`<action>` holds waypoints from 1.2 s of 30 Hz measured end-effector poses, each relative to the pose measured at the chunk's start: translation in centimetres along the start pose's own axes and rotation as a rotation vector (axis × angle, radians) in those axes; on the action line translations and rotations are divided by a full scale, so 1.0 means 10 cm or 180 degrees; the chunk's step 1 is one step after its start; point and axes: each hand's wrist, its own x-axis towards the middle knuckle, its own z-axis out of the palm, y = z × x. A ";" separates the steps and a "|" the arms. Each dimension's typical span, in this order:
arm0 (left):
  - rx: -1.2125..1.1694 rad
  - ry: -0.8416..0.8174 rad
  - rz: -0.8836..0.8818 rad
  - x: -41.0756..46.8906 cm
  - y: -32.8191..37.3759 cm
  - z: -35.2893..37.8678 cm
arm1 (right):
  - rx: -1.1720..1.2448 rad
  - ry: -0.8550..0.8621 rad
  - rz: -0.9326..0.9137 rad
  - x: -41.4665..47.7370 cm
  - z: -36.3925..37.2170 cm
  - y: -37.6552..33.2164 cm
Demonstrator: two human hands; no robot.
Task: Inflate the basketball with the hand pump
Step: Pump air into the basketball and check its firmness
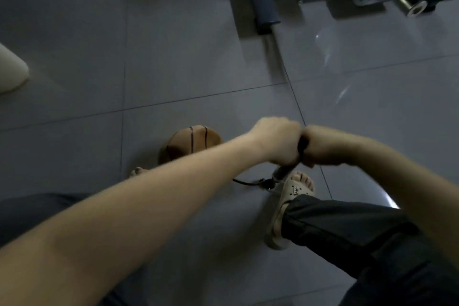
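On the floor (173, 57) the ball (191, 143) sits just left of the hands, beyond the left forearm; left hand (278, 141) and right hand (323, 145) clamp the pump (283, 171) handle, knuckles touching, so drive full strokes straight down, base pinned, without tugging the hose (246, 182)

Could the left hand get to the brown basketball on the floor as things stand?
Probably yes, once it lets go. The left hand grips the black pump handle beside the right hand, so it is busy. The brown basketball sits on the grey tiled floor close by, nothing between.
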 end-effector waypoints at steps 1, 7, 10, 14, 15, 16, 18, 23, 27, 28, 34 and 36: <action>0.0039 -0.0055 0.0034 -0.01 0.00 0.21 | -0.0016 -0.0020 0.0076 0.10 0.22 0.05; 0.0189 -0.0473 0.0155 0.18 -0.19 1.02 | -0.0086 0.0268 0.0413 0.55 0.95 0.21; 0.0209 -0.0636 0.0090 0.21 -0.14 0.96 | -0.0199 0.0119 0.0449 0.54 0.88 0.20; 0.0271 -0.0723 0.0109 0.20 -0.09 0.55 | -0.0299 -0.0130 0.0325 0.28 0.43 0.06; 0.0197 -0.0587 0.0114 0.16 -0.09 0.35 | -0.0249 -0.0156 0.0264 0.18 0.22 0.01; 0.0102 -0.0454 0.0099 0.13 -0.10 0.11 | -0.0183 -0.0155 0.0189 0.06 -0.01 -0.04; -0.0105 -0.0227 0.0150 0.06 -0.07 -0.37 | -0.0087 -0.0020 0.0076 -0.20 -0.43 -0.14; -0.0163 -0.0243 0.0110 0.08 0.01 -0.25 | -0.0139 0.0156 0.0029 -0.11 -0.21 -0.06; -0.0031 -0.0487 0.0139 0.20 -0.13 0.65 | -0.0426 0.0265 0.0106 0.43 0.59 0.21; -0.0023 -0.0543 0.0135 0.25 -0.16 0.81 | -0.0415 0.0297 0.0175 0.51 0.71 0.24; -0.0044 -0.0686 -0.0009 0.31 -0.20 1.00 | -0.0472 0.0185 0.0281 0.65 0.84 0.26; 0.0002 -0.0742 -0.0025 0.26 -0.17 0.87 | -0.0495 0.0090 0.0281 0.54 0.75 0.17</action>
